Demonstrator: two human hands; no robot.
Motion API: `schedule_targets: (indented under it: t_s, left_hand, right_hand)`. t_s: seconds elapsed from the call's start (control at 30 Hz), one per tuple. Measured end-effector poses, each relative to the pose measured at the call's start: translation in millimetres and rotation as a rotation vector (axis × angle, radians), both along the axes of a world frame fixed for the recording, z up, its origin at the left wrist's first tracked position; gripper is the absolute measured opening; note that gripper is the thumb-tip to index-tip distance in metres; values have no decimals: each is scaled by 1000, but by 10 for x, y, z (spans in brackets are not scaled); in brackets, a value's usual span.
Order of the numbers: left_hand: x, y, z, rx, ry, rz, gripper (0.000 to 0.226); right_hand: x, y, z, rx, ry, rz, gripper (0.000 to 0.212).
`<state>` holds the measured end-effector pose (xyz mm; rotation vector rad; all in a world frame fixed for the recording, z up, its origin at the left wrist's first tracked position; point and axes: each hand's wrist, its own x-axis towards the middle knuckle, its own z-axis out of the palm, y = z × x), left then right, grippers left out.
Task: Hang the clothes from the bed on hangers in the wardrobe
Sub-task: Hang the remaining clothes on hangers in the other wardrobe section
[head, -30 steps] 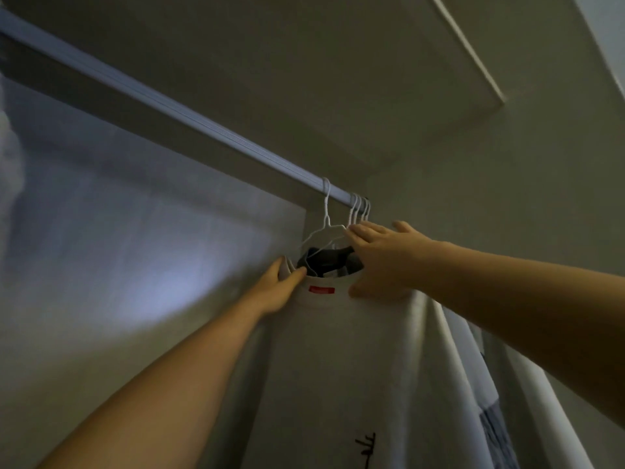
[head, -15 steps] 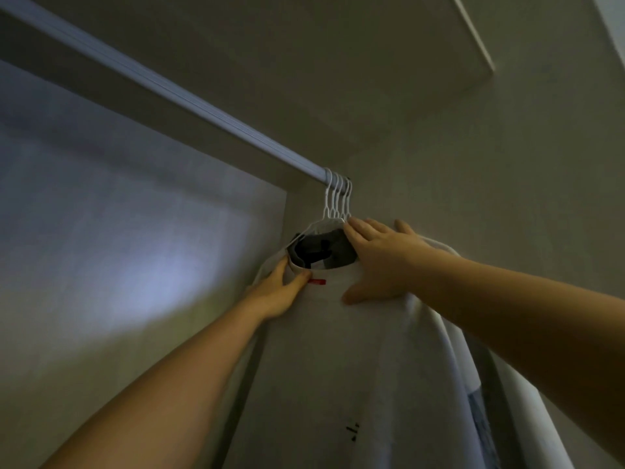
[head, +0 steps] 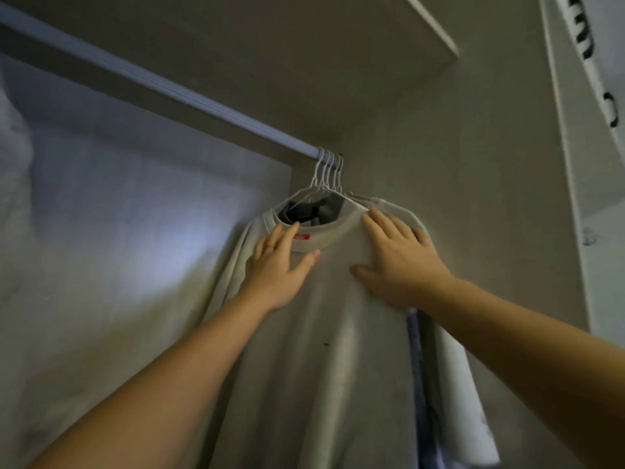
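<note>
A cream T-shirt (head: 324, 350) with a small red neck label hangs on a white wire hanger (head: 316, 189) at the right end of the wardrobe rail (head: 176, 93). Several hanger hooks bunch together there. My left hand (head: 279, 265) lies flat on the shirt's left shoulder just below the collar, fingers straight. On the right shoulder my right hand (head: 397, 260) presses flat with spread fingers. Other garments (head: 449, 367) hang behind the shirt, mostly hidden.
The wardrobe's right side wall (head: 473, 198) stands close behind the clothes. A shelf (head: 372, 45) runs above the rail. The back panel (head: 118, 231) to the left is lit by a pale glare. A white door edge (head: 575, 147) shows at far right.
The shirt's hanger slid right along the rail to join the other hooks. My left hand let go of the collar and now lies flat; both hands sit lower on the shoulders.
</note>
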<state>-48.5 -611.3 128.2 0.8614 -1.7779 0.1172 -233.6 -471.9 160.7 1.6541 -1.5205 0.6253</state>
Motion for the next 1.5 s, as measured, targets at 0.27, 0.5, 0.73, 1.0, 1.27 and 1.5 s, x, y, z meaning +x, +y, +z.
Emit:
schedule_targets:
  t_s: [0.27,0.5,0.73,1.0,1.27,1.5]
  left_hand:
    - [-420,1336,-625,-219,-121,6,80]
    - [-1245,2425,-1649,-188,-270,-138,76]
    - [-2287,3174,-2657,-138,-464,-284,73]
    - [-3586,3761,-3628,42,-597,-521,73]
    - [-5256,4308,-4319,66,-736,-780,77]
    - [-6931,5003,-4679,47,-866,-1080,75]
  right_hand:
    - [-560,1061,-870,11,12,47,83]
    - [-1283,2140,-1932,85,-28,6,78]
    - [-2182,3195,-2832,267,-133,-142,80]
    - [-3147,4200,-3759,406,-319,-423,83]
    - [-4212,5091,-4615,476,-515,-738,83]
    - [-5100,5941,-4988,472,-741,-1066,85]
